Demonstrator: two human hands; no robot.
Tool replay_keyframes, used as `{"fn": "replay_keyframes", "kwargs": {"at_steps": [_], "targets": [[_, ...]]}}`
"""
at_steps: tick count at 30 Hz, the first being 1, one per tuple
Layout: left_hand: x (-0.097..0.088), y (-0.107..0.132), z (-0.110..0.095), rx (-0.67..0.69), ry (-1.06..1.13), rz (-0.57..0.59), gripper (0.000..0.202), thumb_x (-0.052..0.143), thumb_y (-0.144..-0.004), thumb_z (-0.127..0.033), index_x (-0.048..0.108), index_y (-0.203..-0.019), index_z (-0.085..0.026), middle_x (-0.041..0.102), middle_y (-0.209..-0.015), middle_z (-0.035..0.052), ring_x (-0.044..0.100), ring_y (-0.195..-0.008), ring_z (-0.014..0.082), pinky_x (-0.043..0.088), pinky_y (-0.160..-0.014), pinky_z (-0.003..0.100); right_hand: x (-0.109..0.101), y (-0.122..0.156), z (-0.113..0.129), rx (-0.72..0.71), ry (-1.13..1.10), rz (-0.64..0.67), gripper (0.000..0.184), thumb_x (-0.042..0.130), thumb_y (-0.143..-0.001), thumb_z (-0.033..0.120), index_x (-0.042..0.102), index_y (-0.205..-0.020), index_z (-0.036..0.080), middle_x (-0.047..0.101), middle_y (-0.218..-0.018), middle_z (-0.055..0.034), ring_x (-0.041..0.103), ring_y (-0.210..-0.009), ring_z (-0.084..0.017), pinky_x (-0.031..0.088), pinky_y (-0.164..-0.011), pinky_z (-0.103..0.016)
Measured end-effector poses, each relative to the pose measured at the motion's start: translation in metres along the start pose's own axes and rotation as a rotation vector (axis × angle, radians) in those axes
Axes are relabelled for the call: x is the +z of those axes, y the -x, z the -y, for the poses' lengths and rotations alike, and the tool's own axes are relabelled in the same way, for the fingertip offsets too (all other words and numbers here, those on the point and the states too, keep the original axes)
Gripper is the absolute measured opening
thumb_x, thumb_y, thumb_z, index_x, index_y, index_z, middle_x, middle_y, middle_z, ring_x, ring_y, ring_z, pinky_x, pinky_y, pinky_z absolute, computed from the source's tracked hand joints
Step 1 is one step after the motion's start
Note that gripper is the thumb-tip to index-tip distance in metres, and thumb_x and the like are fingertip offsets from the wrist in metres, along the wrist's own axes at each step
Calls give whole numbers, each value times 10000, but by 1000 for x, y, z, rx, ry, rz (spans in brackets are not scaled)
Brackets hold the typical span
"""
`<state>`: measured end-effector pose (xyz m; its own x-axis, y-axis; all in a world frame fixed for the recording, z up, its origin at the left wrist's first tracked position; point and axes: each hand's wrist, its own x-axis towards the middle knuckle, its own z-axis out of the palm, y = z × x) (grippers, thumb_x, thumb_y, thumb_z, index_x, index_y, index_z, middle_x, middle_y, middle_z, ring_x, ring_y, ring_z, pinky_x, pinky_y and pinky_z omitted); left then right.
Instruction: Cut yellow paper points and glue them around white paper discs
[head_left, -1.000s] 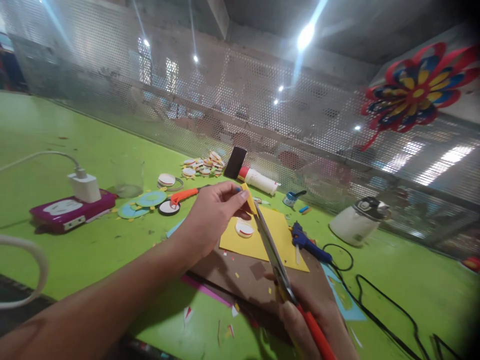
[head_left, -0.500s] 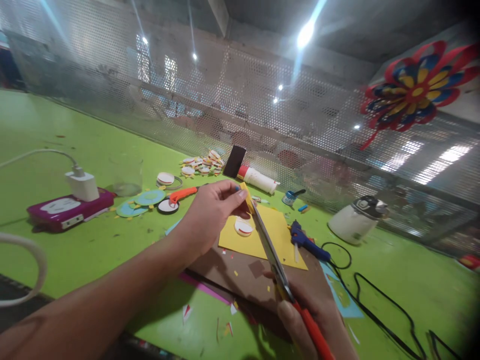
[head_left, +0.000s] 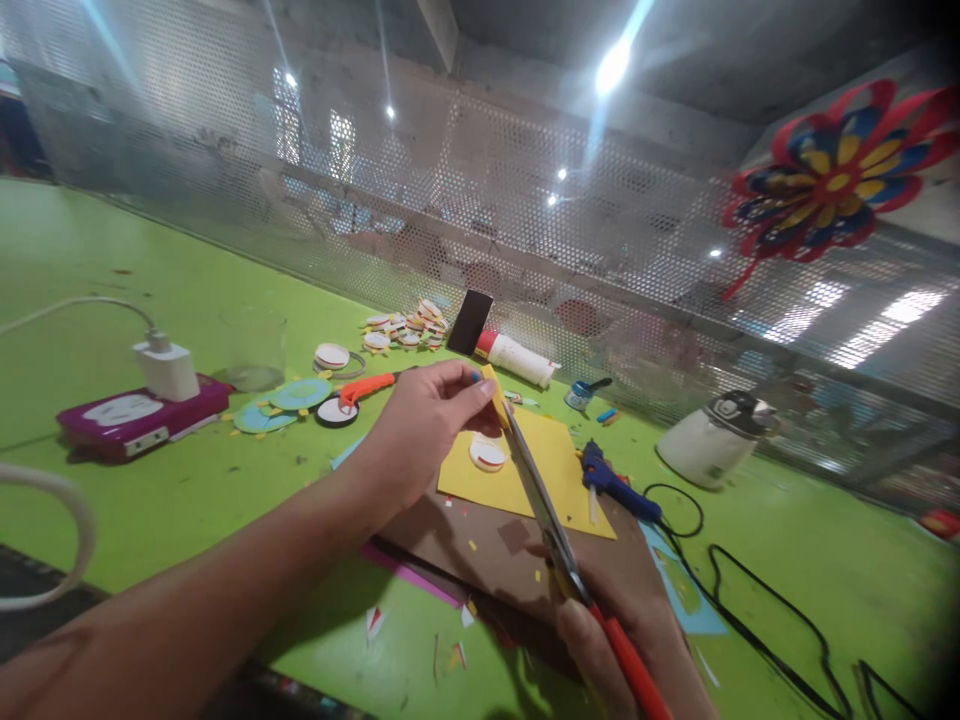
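Observation:
My left hand point(head_left: 420, 425) pinches a small yellow paper piece point(head_left: 495, 395) above the table. My right hand point(head_left: 622, 640), at the bottom edge, grips red-handled scissors point(head_left: 559, 545) whose blades reach up to that piece and meet it. Under them lies a yellow sheet point(head_left: 536, 475) with a white and red disc point(head_left: 489, 456) on it, resting on a brown board point(head_left: 487, 555).
A blue glue gun point(head_left: 611, 484) with a black cord point(head_left: 757, 610) lies right of the sheet. A white pot point(head_left: 709, 445), a glue bottle point(head_left: 517, 360), a phone point(head_left: 470, 322), paper discs point(head_left: 405, 330), an orange cutter point(head_left: 366, 388) and a purple power strip point(head_left: 139, 420) stand on the green table along a perforated screen point(head_left: 450, 200).
Almost nothing differs. The view has shifted slightly, and both hands keep their hold with the scissors at the yellow piece.

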<state>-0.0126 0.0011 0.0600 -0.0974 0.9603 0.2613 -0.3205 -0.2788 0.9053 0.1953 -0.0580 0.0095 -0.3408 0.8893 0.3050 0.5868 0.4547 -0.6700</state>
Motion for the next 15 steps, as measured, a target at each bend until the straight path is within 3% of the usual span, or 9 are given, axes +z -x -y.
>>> {"fn": "replay_keyframes", "kwargs": {"at_steps": [15], "targets": [[1,-1,0,-9,28,2,125,652,-761,-205,626,-690,-105,662,-646,35,597,-573,110,495,-650,252,4,2,-5,30,22,-47,539,473,-829,610,696,-1094,198,546,-484,-7,522,-407,-156,416,-383,-220]]}}
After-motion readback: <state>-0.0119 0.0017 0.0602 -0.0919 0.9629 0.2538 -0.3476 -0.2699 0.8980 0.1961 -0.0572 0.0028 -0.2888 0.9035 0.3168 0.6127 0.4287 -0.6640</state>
